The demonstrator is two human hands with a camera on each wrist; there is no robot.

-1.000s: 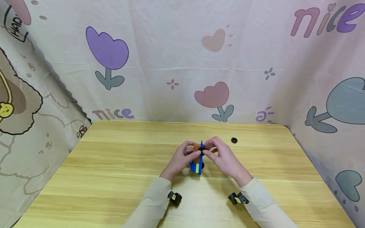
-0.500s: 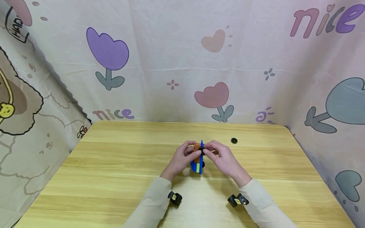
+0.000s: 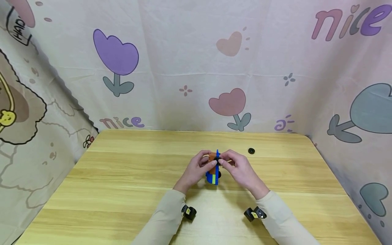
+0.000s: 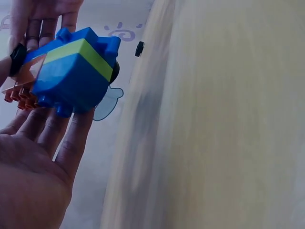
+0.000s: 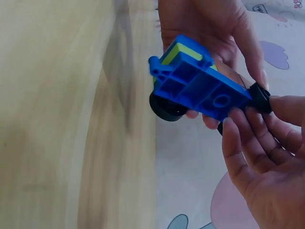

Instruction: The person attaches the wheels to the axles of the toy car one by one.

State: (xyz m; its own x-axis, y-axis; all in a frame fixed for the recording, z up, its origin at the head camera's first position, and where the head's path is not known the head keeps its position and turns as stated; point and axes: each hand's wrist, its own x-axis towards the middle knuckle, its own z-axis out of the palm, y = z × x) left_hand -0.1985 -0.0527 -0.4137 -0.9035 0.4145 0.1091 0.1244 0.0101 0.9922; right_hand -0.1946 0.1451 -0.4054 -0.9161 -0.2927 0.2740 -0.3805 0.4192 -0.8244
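Observation:
In the head view a small toy car [image 3: 212,179] of blue, lime and orange-brown building bricks is held over the middle of the table, tipped on its side. My left hand [image 3: 194,172] grips its brick side, with the fingers behind it and the thumb near a black wheel [image 5: 259,98]. My right hand [image 3: 243,172] pinches that wheel at the car's far end, its other fingertips against the blue underside [image 5: 205,88]. A second black wheel [image 5: 167,108] sits at the other end of the underside in the right wrist view. Fingers partly cover the pinched wheel.
A loose black wheel [image 3: 251,150] lies on the wooden table [image 3: 137,163], beyond my right hand and to its right. Patterned cloth [image 3: 171,51] hangs behind the table and along both sides. Black wrist cameras [image 3: 190,213] sit on both cuffs.
Both hands and the toy car have moved slightly up and to the right in the head view. Both grips stay the same, and the loose wheel has not moved.

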